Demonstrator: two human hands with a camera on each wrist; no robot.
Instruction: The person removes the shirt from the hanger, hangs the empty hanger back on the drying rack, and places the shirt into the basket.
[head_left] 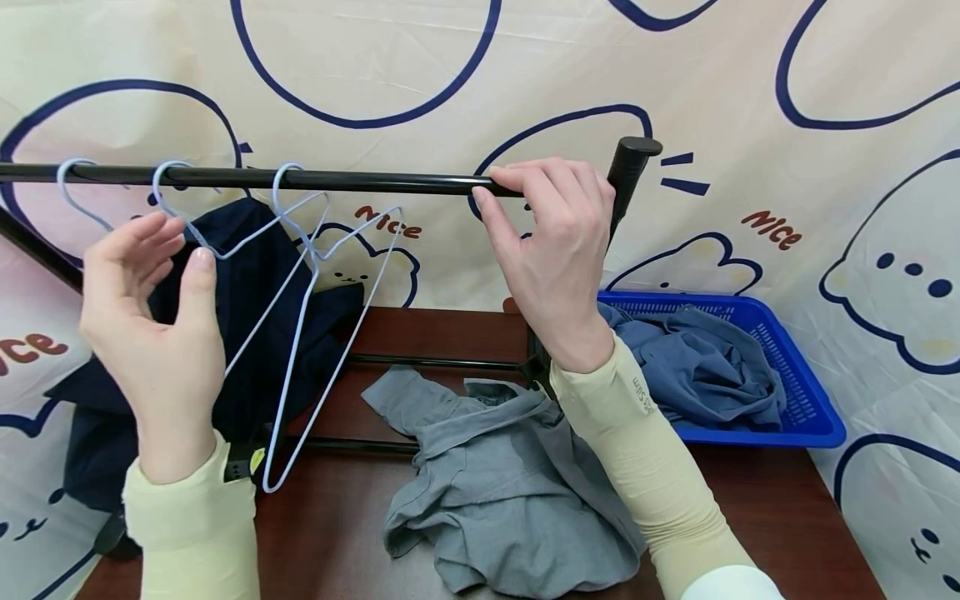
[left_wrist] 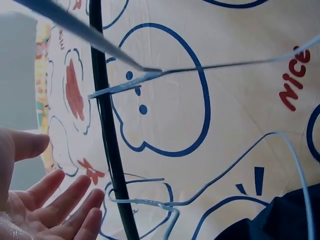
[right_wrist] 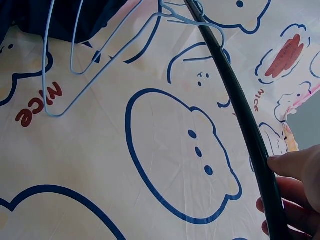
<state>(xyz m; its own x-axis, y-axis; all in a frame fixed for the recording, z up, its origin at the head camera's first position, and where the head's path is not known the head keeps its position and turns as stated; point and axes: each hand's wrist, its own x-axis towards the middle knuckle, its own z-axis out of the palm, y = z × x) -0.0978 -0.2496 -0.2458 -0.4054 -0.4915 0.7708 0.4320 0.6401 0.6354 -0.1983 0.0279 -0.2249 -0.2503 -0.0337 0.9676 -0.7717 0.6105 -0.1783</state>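
Observation:
My right hand (head_left: pixel 558 242) grips the black rail (head_left: pixel 397 184) near its right end. In the right wrist view, the thumb (right_wrist: pixel 295 162) lies along one side of the rail and the fingers come round the other. Raised just under the rail at the left, my left hand (head_left: pixel 150 333) has loosely bent fingers and an empty palm. Pale blue wire hangers hang by their hooks; the nearest hanger (head_left: pixel 276 190) is bare. Behind it is a navy garment (head_left: pixel 251 400), partly hidden by the left hand.
A grey-green shirt (head_left: pixel 510 492) lies crumpled on the brown table (head_left: pixel 337 533). Back right stands a blue basket (head_left: pixel 813 408) holding blue cloth (head_left: pixel 697 367). The rack's black upright (head_left: pixel 630 171) rises beside my right hand, and a printed curtain (head_left: pixel 750 175) covers the back.

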